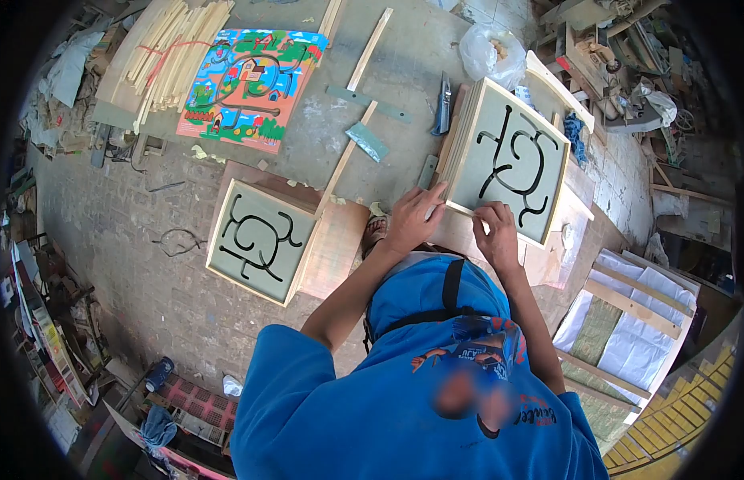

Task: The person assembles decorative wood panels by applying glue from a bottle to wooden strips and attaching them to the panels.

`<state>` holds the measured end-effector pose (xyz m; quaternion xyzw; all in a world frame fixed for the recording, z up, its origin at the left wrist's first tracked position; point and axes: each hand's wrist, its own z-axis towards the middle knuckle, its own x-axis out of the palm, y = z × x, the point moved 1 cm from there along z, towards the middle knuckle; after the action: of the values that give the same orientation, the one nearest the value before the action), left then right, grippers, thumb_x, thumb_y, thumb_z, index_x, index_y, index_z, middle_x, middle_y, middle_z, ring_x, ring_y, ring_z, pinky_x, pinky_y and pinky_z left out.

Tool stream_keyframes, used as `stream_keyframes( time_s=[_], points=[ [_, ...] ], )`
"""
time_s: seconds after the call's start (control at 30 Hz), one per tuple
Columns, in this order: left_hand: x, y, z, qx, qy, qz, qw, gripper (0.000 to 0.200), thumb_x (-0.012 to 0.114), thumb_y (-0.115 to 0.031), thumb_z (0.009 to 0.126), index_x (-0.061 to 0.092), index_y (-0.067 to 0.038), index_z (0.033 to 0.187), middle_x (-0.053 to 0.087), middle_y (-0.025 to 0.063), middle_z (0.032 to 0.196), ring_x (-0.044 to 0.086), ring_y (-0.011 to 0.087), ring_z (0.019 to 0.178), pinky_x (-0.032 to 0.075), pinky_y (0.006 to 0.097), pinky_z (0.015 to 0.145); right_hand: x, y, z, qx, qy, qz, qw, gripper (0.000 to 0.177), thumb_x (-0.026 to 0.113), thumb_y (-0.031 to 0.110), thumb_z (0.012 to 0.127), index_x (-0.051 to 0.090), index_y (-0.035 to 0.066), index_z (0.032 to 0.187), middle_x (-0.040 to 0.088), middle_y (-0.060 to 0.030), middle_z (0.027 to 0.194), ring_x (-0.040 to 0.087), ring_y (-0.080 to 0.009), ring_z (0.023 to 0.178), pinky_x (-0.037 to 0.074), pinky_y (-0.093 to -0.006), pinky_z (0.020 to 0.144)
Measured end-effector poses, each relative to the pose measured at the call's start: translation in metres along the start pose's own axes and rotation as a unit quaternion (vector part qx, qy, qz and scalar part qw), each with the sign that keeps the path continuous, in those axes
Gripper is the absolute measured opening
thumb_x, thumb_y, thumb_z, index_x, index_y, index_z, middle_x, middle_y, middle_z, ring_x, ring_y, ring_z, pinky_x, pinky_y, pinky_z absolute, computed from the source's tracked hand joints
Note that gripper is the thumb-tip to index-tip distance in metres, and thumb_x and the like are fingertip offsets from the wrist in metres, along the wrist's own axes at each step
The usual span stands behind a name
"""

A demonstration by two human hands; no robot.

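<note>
A blue shirt (404,400) fills the near middle; both arms reach from it to the far side. The left hand (412,220) lies flat with fingers spread on the near left corner of a framed board (512,160), probably to keep it from sliding. The right hand (496,232) is just beside it on the near edge, fingertips bent down and pressed on the frame strip; whether it pinches something small I cannot tell. The board, grey with black winding grooves, sits to the right of centre on a stack (456,136) of similar panels, which seems to raise it within easy reach. A second board (262,238) with the same grooves lies well apart on the left, on a plywood sheet (340,244). Further off to the left are a painted board (252,84) and a tied bundle of slats (168,52), and a plastic bag (488,48) lies beyond the stack.
</note>
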<state>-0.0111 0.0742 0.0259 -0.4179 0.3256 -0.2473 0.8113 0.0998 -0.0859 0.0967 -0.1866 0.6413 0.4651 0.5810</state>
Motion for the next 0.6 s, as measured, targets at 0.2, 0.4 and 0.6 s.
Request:
stream_keyframes(
  time_s=[0.2,0.4,0.6],
  points=[
    [-0.008,0.005,-0.009,-0.034,-0.012,-0.003,0.999,0.041,0.069,-0.005,0.078,0.059,-0.004,0.118,0.062,0.0091,0.078,0.06,0.0286,0.073,0.05,0.0393,0.065,-0.006,0.004,0.001,-0.011,0.001,-0.005,1.0,0.017,0.068,0.002,0.074,0.062,0.005,0.09,0.058,-0.0102,0.098,0.055,-0.0299,0.089,0.044,-0.0398,0.077],
    [-0.022,0.017,-0.029,-0.118,-0.063,0.023,0.991,0.022,0.068,0.0,0.079,0.067,-0.005,0.1,0.056,0.0096,0.078,0.059,0.0253,0.067,0.048,0.0343,0.056,-0.012,0.003,-0.002,-0.009,-0.088,0.034,0.995,0.02,0.066,0.002,0.078,0.058,0.002,0.096,0.058,-0.0147,0.094,0.055,-0.0318,0.084,0.044,-0.0406,0.074],
    [-0.028,0.014,-0.058,-0.188,-0.078,-0.022,0.979,0.01,0.067,-0.003,0.083,0.066,-0.003,0.093,0.058,0.0115,0.075,0.06,0.0282,0.065,0.046,0.0362,0.055,0.015,0.023,-0.05,0.126,0.095,0.216,0.964,0.007,0.06,0.005,0.089,0.06,0.002,0.095,0.058,-0.0156,0.081,0.057,-0.0336,0.069,0.049,-0.0407,0.065]
  ],
)
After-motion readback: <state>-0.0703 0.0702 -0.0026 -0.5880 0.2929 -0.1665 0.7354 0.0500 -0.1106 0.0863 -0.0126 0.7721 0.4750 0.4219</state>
